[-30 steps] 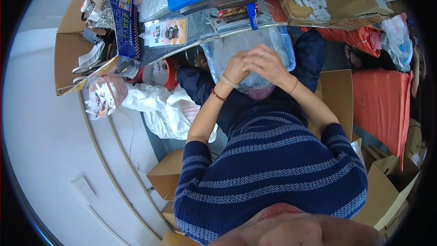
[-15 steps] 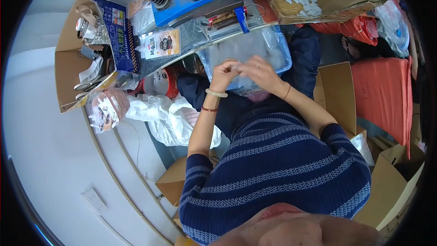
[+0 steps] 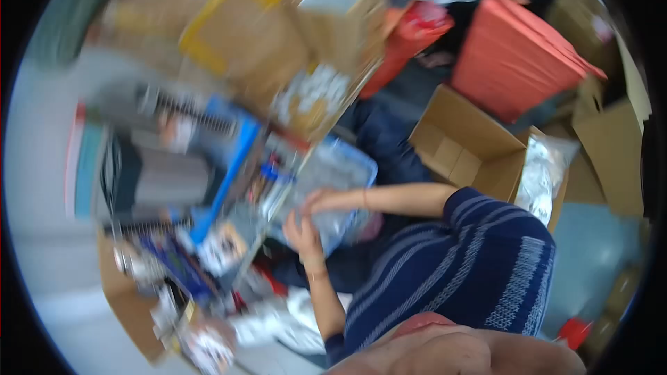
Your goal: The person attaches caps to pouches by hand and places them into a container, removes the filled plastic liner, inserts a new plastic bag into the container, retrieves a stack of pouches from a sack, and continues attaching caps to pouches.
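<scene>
Blue tub [image 3: 373,172] lies beneath the right hand [image 3: 326,201], the nearer one; the left hand [image 3: 304,237] is close beside it, any grip too blurred to tell. Leftward runs the surface [image 3: 243,218]; the tub's long axis is unclear.

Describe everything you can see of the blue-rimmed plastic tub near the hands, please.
The open, blue-rimmed plastic tub looks roughly rectangular with rounded corners, with translucent sheeting inside. It sits between dark-blue trousered legs. The bare right hand overlaps it in view; blur hides any contact.
</scene>
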Demonstrator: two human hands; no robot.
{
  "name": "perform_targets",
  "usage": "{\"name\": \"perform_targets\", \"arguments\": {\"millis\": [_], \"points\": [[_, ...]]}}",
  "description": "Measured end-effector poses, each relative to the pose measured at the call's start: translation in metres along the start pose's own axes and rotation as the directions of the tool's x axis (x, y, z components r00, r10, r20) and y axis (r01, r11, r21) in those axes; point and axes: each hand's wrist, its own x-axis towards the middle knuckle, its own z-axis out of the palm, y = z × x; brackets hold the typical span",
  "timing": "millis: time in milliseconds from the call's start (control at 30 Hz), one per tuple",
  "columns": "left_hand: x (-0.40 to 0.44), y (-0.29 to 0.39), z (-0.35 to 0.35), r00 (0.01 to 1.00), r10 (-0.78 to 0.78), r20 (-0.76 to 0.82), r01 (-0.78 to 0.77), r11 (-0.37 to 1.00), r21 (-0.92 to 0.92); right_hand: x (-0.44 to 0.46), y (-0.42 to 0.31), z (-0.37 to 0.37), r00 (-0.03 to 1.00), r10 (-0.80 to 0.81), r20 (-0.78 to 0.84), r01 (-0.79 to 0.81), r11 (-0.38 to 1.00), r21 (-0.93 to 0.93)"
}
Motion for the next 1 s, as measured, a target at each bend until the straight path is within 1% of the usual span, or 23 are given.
{"name": "perform_targets", "arguments": {"millis": [67,133,167,200,233,300,333,367,400,433,467,500,533,567,600,667,733,800,833,867,900,933,1000], "points": [[0.012,0.005,-0.007,0.995,0.044,-0.091,-0.051,0.996,-0.076,0.007,0.001,0.008,0.958,0.16,-0.239,-0.174,0.984,-0.038],[0.017,0.016,-0.018,0.993,0.097,-0.067,-0.099,0.994,-0.038,0.007,-0.01,0.006,0.895,0.212,-0.392,-0.262,0.962,-0.077],[-0.002,0.009,-0.013,1.0,0.02,-0.002,-0.02,0.989,-0.143,0.009,0.002,-0.006,0.88,0.181,-0.438,-0.241,0.967,-0.086],[-0.023,0.003,-0.004,0.995,-0.061,0.076,0.077,0.971,-0.226,0.015,0.026,-0.029,0.719,0.302,-0.626,-0.443,0.893,-0.078],[-0.045,0.001,0.011,0.997,-0.037,0.071,0.053,0.97,-0.238,0.019,0.046,-0.048,0.506,0.386,-0.771,-0.62,0.785,-0.014],[-0.075,-0.011,0.034,0.899,-0.326,0.293,0.428,0.795,-0.43,0.015,0.074,-0.064,0.544,0.441,-0.713,-0.58,0.812,0.06],[-0.073,-0.013,0.034,0.902,-0.316,0.294,0.42,0.798,-0.432,0.009,0.076,-0.064,0.583,0.504,-0.638,-0.564,0.815,0.129],[-0.074,-0.01,0.034,0.852,-0.401,0.337,0.524,0.657,-0.543,0.007,0.076,-0.064,0.577,0.504,-0.643,-0.565,0.815,0.132],[-0.076,-0.006,0.034,0.788,-0.475,0.392,0.606,0.486,-0.63,0.003,0.066,-0.059,0.646,0.496,-0.581,-0.502,0.849,0.166],[-0.076,-0.004,0.034,0.787,-0.474,0.396,0.608,0.484,-0.629,0.0,0.055,-0.052,0.713,0.478,-0.513,-0.437,0.875,0.207],[-0.074,-0.005,0.038,0.712,-0.448,0.541,0.668,0.196,-0.717,-0.002,0.04,-0.044,0.712,0.477,-0.515,-0.436,0.876,0.209],[-0.07,-0.003,0.041,0.645,-0.371,0.668,0.684,-0.109,-0.721,-0.003,0.03,-0.039,0.775,0.478,-0.413,-0.527,0.85,-0.006],[-0.067,-0.001,0.044,0.622,-0.317,0.716,0.72,-0.127,-0.682,-0.004,0.02,-0.035,0.814,0.495,-0.304,-0.566,0.792,-0.23],[-0.07,0.007,0.046,0.64,-0.32,0.699,0.713,-0.094,-0.695,-0.002,0.049,-0.028,0.913,0.261,-0.314,-0.355,0.887,-0.296],[-0.058,0.031,0.033,0.654,-0.325,0.683,0.707,-0.057,-0.705,-0.004,0.042,-0.027,0.915,0.255,-0.314,-0.348,0.891,-0.291],[-0.057,0.046,0.02,0.68,-0.243,0.692,0.726,0.093,-0.681,-0.011,0.019,-0.033,0.946,0.312,0.088,-0.253,0.882,-0.398],[-0.053,0.054,-0.005,0.712,-0.104,0.694,0.701,0.151,-0.697,-0.015,0.006,-0.032,0.959,0.284,0.021,-0.216,0.774,-0.595],[-0.023,0.063,-0.058,0.751,-0.061,0.657,0.634,0.343,-0.693,-0.023,-0.039,-0.014,0.969,0.248,0.011,-0.184,0.745,-0.641],[-0.037,0.041,-0.056,0.775,-0.251,0.58,0.63,0.249,-0.735,-0.027,-0.056,-0.007,0.98,0.171,0.098,-0.071,0.771,-0.632],[-0.028,0.039,-0.07,0.773,-0.429,0.468,0.602,0.261,-0.755,-0.031,-0.073,0.0,0.979,0.087,0.182,0.045,0.787,-0.616],[-0.017,0.036,-0.083,0.74,-0.586,0.331,0.569,0.281,-0.773,-0.036,-0.097,0.007,0.984,0.061,0.168,0.053,0.798,-0.6],[-0.014,0.021,-0.091,0.693,-0.679,0.242,0.644,0.432,-0.632,-0.043,-0.124,0.014,0.966,0.063,0.252,0.103,0.798,-0.594],[-0.025,-0.029,-0.085,0.716,-0.679,0.161,0.624,0.52,-0.584,-0.056,-0.159,0.017,0.945,0.035,0.326,0.17,0.799,-0.576]]}}
